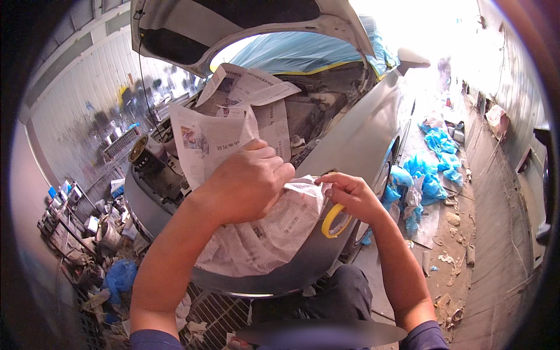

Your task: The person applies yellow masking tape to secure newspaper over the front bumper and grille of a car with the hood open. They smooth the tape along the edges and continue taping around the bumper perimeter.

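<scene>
Sheets of newspaper lie over the front corner of a car, spreading from the bumper up into the engine bay. My left hand is closed on the newspaper, with a fold of it standing up above the knuckles. At the paper's right edge, my right hand pinches a corner between its fingers. A roll of yellow masking tape hangs from that same hand, below the fingers. The headlight area under the paper is hidden.
The raised bonnet arches over the engine bay, and blue plastic film covers the windscreen. Crumpled blue plastic litters the floor at right. Cluttered shelving stands at left, above a floor grate.
</scene>
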{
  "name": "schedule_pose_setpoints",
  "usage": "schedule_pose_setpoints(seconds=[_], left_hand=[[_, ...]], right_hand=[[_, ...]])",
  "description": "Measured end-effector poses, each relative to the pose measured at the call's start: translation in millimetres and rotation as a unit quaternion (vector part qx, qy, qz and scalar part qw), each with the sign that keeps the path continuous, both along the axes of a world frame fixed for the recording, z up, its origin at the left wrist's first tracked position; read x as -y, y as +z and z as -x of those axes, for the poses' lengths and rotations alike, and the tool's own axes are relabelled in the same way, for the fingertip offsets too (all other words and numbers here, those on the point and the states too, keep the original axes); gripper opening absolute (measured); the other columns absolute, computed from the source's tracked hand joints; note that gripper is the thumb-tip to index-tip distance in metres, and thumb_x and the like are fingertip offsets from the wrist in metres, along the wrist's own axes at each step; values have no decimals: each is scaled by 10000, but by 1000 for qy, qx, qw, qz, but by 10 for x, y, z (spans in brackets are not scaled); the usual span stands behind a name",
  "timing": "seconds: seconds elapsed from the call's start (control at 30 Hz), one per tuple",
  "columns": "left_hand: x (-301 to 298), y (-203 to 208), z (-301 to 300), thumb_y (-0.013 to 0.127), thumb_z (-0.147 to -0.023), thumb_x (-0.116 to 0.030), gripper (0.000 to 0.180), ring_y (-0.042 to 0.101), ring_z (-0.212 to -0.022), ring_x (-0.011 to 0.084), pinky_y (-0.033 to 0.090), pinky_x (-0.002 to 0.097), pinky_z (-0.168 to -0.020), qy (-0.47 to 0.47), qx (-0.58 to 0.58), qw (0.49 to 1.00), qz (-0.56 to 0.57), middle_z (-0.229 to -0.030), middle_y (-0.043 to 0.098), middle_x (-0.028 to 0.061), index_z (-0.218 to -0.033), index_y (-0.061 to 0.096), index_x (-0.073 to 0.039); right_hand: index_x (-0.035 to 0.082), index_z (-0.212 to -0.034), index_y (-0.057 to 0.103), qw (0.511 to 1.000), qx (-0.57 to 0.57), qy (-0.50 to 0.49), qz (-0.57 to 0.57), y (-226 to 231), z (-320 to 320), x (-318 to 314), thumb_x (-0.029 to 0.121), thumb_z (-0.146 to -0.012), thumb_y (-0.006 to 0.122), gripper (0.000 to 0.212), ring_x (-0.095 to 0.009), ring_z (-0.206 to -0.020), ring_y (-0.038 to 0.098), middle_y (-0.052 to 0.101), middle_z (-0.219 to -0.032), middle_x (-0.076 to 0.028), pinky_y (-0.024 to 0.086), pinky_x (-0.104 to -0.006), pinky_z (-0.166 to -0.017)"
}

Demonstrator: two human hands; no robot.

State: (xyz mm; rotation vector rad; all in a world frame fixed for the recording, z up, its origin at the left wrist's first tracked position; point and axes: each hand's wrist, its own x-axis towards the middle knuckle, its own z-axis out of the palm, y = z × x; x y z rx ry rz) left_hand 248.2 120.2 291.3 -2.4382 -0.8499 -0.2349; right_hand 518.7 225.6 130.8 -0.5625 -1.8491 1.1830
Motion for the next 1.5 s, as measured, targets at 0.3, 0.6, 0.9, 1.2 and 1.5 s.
schedule_pose_setpoints(seconds=[0.3,0.6,0.9,1.2,1.5], left_hand=[[10,-38,55,705,-1071,-384,378,761,-914,303,562,449,-1002,30,-43,996,67,-887,785,89,-878,800,-73],[58,-49,149,714,-1054,-517,528,691,-1179,298,446,481,-1221,48,-26,991,120,-1031,784,108,-945,883,-29],[420,-550,-314,917,-823,-451,869,683,-1227,381,537,505,-1148,25,40,999,-11,-1279,718,229,-1429,632,102],[592,-898,-117,843,-941,-298,438,680,-1126,341,591,445,-995,143,133,979,52,-1194,722,141,-1192,774,54],[596,-996,150,762,-1034,-223,266,713,-1257,360,609,462,-1041,111,257,957,78,-1363,774,185,-1131,799,22]], right_hand=[[89,-1521,703,994,27,104,10,96,-38,7,63,-1018,827,518,-21,-753,511,593,-819,92,410,-239,-667],[-1,-1137,800,995,90,-15,40,118,184,24,149,-1072,795,164,-51,-821,641,731,-889,29,550,-263,-743],[-3,-1078,801,989,113,-49,-87,160,236,31,265,-1064,812,268,-96,-742,624,695,-783,-64,560,-343,-688],[-25,-976,782,979,107,-153,-76,246,420,285,221,-1017,867,264,-60,-682,567,660,-725,-4,487,-294,-610],[5,-1035,787,946,157,-248,-141,343,509,438,262,-964,885,285,-211,-686,734,755,-762,-146,560,-358,-647]])
